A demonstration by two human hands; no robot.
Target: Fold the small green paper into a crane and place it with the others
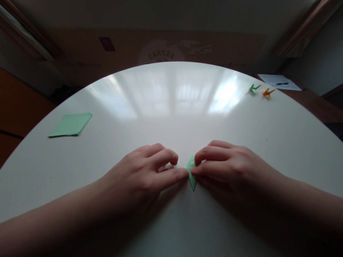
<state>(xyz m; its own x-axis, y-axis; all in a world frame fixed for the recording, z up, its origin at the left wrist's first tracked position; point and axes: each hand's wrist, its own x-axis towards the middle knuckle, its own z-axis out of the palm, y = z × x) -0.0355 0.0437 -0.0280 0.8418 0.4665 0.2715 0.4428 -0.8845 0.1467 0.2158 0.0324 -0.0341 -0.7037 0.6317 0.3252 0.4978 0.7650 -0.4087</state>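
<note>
A small piece of green origami paper (192, 180), folded into a narrow diamond, lies on the white table in front of me. My right hand (227, 162) pinches its right edge between thumb and index finger. From the other side, the thumb tip of my left hand (150, 167) touches the paper's left corner. The left index finger is bent and lifted away from that thumb, leaving a gap between them. The undersides of both hands and the other fingers of the right hand are partly hidden.
A stack of green square paper (71, 125) lies at the table's left. Near the far right edge stand a green paper crane (253, 89) and an orange paper crane (267, 94). Beyond the white round table (171, 214), a white sheet (278, 81) holds a dark pen (282, 83).
</note>
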